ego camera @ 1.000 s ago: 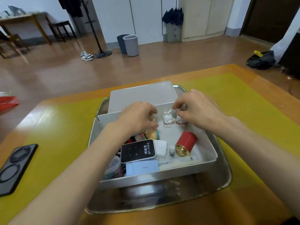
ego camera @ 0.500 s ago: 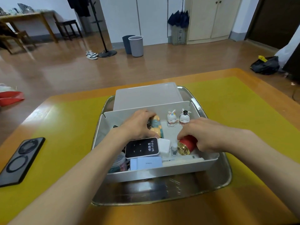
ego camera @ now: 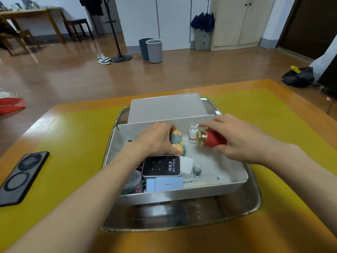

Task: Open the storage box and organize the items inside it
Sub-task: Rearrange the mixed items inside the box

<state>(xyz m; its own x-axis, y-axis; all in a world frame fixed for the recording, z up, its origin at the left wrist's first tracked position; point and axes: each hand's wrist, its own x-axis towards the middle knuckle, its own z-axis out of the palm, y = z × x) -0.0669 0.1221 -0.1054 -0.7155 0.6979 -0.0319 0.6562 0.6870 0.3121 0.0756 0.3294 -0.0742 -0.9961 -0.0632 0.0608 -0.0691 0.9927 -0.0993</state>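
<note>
Left grip (ego camera: pixel 156 138) clasps a half-hidden figurine (ego camera: pixel 177 141); right grip (ego camera: pixel 235 137) holds the red canister (ego camera: pixel 212 138), its end covered.

left hand (ego camera: pixel 157 138) curled, right hand (ego camera: pixel 235 136) gripping

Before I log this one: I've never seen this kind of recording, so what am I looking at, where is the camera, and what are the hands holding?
There is no machine here. The one picture comes from a camera on a person's head, looking down at their own bare hands. On a yellow table sits a metal tray, and in it an open white storage box with its lid lying behind. The right hand holds a red canister lifted above the box floor. The left hand grips a figurine. A bunny figurine, a Wi-Fi device and a blue card lie in the box. A phone rests on the table to the left.
</note>
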